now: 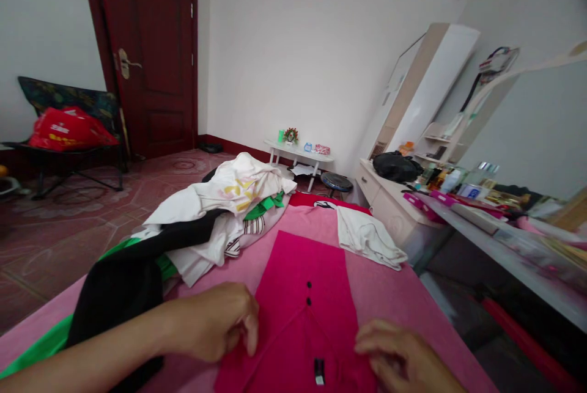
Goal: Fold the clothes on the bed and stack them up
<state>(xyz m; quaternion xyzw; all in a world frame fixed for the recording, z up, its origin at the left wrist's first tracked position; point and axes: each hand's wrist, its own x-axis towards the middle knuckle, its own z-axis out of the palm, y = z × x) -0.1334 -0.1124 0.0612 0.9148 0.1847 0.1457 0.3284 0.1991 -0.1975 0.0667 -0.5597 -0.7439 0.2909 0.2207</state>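
Observation:
A magenta knit garment (302, 264) lies laid out on the pink bedding, with two black buttons and a dark label with a white end on its front. At its left edge is my left hand (215, 323), fingers curled down and closed at the fabric. My right hand (408, 356) rests by the right edge, its fingers partly stretched and apart, the fingertips touching the cloth's border. Part of that hand is cut off by the frame's lower edge. The garment's near end also runs out of view.
Left of the garment is a heap of clothes with a white printed shirt (243, 182) and a black garment (123, 289). A folded white cloth (367, 237) lies at the far right of the pink bed (385, 301). A cluttered dressing table (403, 203) stands close on the right.

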